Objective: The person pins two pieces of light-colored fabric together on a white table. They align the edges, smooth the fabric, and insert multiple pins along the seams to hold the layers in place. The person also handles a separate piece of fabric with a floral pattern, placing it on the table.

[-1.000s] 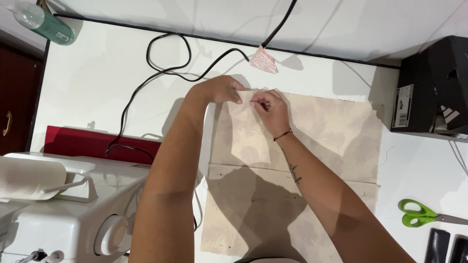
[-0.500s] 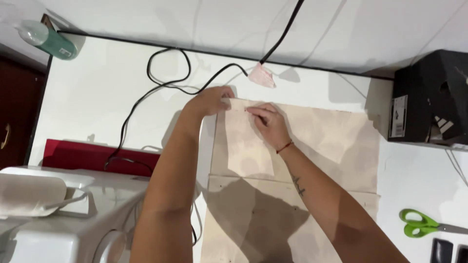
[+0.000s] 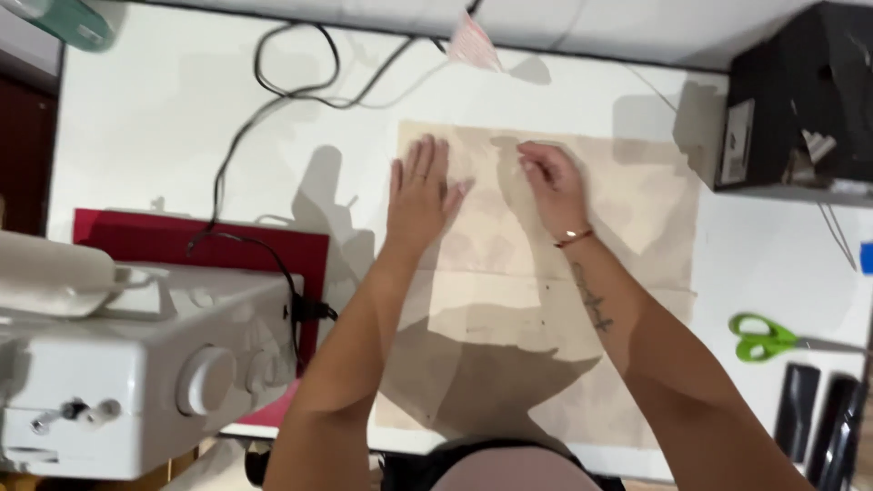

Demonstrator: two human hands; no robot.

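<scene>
At the far left stands a white sewing machine [image 3: 145, 364]. It is well to the left of the fingers of both hands. Under it and behind it lies a red mat [image 3: 200, 244]. A black cord [image 3: 273, 100] loops across the white table [image 3: 164, 127], up past the fingertips and off to their left.

Next comes the left hand [image 3: 420, 193]. It lies flat, palm down, with its fingers [image 3: 427, 156] stretched out straight and close together. It grips nothing. It just presses on the beige cloth [image 3: 546, 300]. The cloth is spread flat on the table, right under the fingers of both hands. It runs from just above the fingertips down toward the person's body. A fold line crosses it below the wrists.

Just to the right is the right hand [image 3: 553, 186]. It rests on the same cloth too. Its fingers [image 3: 529, 156] are curled in a bit, with the tips down on the cloth. I cannot tell if they pinch anything. A thin red band sits on that wrist.

A small pink scrap [image 3: 473, 44] lies above the fingertips, near the wall. Farther right of the fingers is a black box [image 3: 800, 100]. Well to the right and lower down lie green scissors [image 3: 768, 336].
</scene>
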